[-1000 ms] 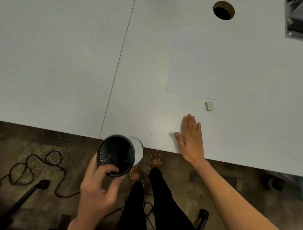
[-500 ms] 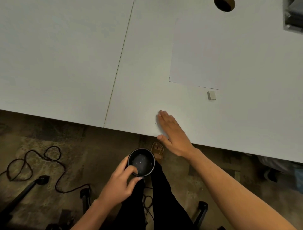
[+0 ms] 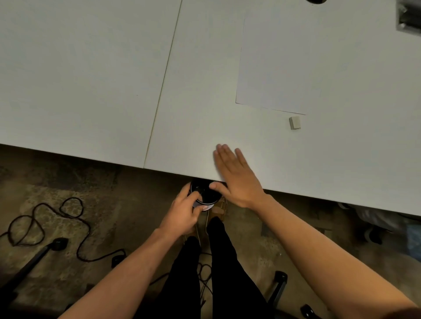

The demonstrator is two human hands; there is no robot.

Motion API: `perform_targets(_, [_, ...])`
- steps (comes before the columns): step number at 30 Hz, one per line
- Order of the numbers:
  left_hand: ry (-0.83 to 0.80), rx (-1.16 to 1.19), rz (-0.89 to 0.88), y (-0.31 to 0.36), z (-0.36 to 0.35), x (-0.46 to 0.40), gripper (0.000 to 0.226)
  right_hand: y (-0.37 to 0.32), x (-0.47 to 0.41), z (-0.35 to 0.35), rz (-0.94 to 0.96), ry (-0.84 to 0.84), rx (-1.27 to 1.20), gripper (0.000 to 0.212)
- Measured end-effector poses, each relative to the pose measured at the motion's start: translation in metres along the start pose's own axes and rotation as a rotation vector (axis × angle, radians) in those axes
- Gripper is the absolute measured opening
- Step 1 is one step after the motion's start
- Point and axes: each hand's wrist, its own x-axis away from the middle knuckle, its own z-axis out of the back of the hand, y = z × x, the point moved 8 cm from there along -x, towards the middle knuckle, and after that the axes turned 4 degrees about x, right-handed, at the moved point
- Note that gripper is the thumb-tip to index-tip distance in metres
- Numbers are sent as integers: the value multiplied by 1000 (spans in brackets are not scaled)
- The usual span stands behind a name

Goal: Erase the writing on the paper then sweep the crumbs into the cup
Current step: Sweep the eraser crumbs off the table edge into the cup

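My left hand (image 3: 184, 210) grips a black mesh cup (image 3: 206, 193) just below the front edge of the white table (image 3: 91, 79), its mouth facing up. My right hand (image 3: 237, 175) lies flat with fingers apart at that edge, directly above the cup, the thumb over the cup's rim. A white sheet of paper (image 3: 278, 61) lies farther back on the right; I see no writing on it. A small pale eraser (image 3: 295, 123) rests just in front of the paper's near corner. No crumbs are visible.
A seam (image 3: 163, 84) runs front to back between two tabletops. A round cable hole (image 3: 315, 1) sits at the far edge and a grey box (image 3: 410, 17) at the far right. Below are my legs, black cables (image 3: 45, 223) and a stand on the floor.
The left hand brought the cup from the lower left up under the table's edge and turned it upright. The right hand slid leftward along the edge, over where the crumbs lay.
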Motion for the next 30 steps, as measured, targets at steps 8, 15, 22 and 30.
perform_targets(8, [-22, -21, -71, 16, -4, -4, 17, -37, 21, -10, 174, -47, -33, 85])
perform_targets(15, [-32, 16, 2, 11, -12, -9, 59, -50, 38, -13, 294, -72, -98, 79])
perform_targets(22, [14, -2, -56, 11, -7, -6, 21, -15, 43, 10, 42, 181, -318, 73])
perform_targets(30, [37, 9, -44, 11, -2, -6, 13, 35, 37, -2, -316, 77, -66, 83])
